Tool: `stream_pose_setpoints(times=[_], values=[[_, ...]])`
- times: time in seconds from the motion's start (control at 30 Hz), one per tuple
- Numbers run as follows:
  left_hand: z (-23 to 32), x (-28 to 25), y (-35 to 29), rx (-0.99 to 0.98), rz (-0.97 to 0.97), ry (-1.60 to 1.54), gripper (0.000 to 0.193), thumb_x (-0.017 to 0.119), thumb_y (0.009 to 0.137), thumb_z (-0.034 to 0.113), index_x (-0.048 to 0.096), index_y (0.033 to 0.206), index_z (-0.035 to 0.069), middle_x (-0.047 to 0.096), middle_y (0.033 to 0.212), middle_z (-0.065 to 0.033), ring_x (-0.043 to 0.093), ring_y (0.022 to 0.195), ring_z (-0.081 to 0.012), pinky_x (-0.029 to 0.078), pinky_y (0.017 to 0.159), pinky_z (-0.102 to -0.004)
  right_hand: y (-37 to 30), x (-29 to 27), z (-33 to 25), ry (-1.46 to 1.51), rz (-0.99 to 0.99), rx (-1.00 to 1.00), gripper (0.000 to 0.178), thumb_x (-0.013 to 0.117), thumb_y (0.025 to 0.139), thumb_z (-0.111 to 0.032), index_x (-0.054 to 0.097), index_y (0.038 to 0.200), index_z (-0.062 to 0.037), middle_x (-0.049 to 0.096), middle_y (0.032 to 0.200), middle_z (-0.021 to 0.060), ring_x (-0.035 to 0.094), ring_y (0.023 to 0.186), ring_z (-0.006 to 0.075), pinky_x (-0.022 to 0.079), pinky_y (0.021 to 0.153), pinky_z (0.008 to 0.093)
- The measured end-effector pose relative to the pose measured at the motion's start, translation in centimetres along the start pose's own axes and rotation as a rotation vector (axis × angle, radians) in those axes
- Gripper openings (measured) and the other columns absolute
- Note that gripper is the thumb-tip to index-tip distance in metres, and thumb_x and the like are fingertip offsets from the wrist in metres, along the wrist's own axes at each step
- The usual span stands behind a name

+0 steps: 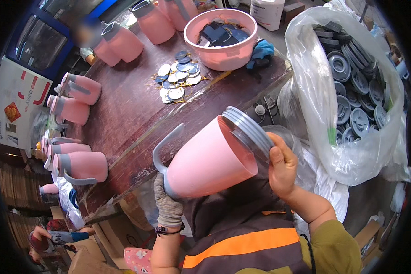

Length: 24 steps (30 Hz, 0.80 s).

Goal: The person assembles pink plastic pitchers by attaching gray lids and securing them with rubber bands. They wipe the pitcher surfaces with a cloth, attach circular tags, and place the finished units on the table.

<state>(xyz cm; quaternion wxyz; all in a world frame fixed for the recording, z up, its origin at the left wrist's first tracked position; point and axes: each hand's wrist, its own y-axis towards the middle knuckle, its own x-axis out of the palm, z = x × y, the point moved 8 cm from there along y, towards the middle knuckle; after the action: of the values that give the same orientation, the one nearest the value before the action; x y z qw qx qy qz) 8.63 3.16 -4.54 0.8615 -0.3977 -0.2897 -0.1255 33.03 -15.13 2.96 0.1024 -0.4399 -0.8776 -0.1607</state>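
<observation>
A large pink jug (208,160) with a grey handle and grey base lies tilted in front of me, its wide mouth toward the right. My left hand (168,203), in a grey knit glove, is closed round the grey base. Bare, my right hand (282,166) pinches the edge of a round grey lid (249,130) with stepped rings. That lid stands at the jug's mouth, set at an angle; part of the opening shows below it. How far the lid reaches into the mouth I cannot tell.
Dark red table (128,105) ahead, bearing a pile of round discs (180,77) with yellow strings and a pink basin (221,55) of dark pieces. Several pink jugs (80,111) line its left and far sides. A clear plastic bag (306,91) of grey lids (359,121) stands at right.
</observation>
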Motion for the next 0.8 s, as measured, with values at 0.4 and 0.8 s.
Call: stream_pose_setpoints(times=[0.4, 0.8], values=[[2.0, -0.5, -0.9, 0.303, -0.014, 0.209, 0.050, 0.063, 0.085, 0.044, 0.059, 0.117, 0.006, 0.062, 0.116, -0.0109, 0.060, 0.105, -0.0235, 0.046, 0.094, -0.0392, -2.1, 1.1, 1.0, -0.137, -0.184, -0.059, 0.035, 0.059, 0.093, -0.019, 0.060, 0.121, 0.0010, 0.057, 0.119, 0.0131, 0.054, 0.105, 0.0205, 0.042, 0.091, 0.0308], [7.8, -2.0, -0.4, 0.231, -0.365, 0.602, 0.062, 0.045, 0.093, 0.052, 0.043, 0.133, 0.005, 0.048, 0.136, -0.0118, 0.047, 0.122, -0.0239, 0.036, 0.105, -0.0418, -4.4, 3.3, 1.2, -0.368, -0.627, -0.131, 0.059, 0.073, 0.073, -0.013, 0.053, 0.128, -0.0069, 0.033, 0.144, 0.0194, 0.034, 0.134, 0.0352, 0.035, 0.105, 0.0416]])
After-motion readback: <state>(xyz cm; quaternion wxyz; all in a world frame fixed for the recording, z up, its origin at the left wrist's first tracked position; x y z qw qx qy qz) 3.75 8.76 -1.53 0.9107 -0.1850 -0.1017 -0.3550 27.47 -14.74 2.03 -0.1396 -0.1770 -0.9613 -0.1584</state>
